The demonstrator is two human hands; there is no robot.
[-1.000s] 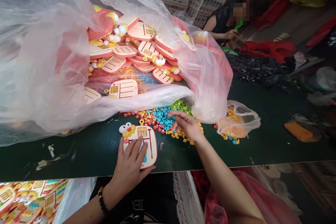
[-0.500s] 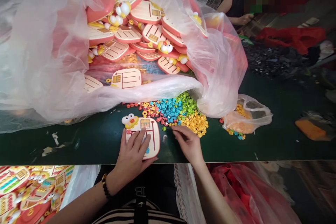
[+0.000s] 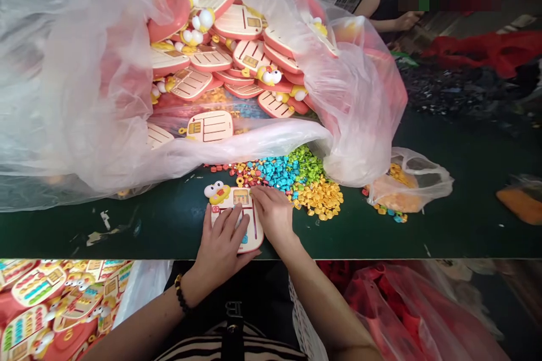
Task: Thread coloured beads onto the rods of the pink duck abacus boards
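A flat cream toy board (image 3: 259, 237) with a red rim lies on the table in front of me. It has slots, a small window and a yellow duck head (image 3: 219, 194) with bulging white eyes at its upper left. My left hand (image 3: 222, 242) rests across its face with fingers spread, the thumb by the lower edge. At the upper right of the board, by the vertical slot, the fingertips of my right hand (image 3: 273, 214) are pinched together; whatever is between them is too small to make out. Just beyond lies a heap of small plastic beads (image 3: 277, 172) in red, blue, green and yellow.
A large clear plastic bag (image 3: 271, 138) behind the beads holds many similar boards (image 3: 212, 126). To the right are a small bag of yellow pieces (image 3: 402, 192) and an orange packet (image 3: 520, 203). Boards with beads (image 3: 38, 285) lie below left. A co-worker's hand (image 3: 409, 21) shows at upper right.
My right hand has moved left from beside the bead heap to the board's upper right edge, its fingers pinched. My left hand stays on the board. The whole view has shifted slightly.
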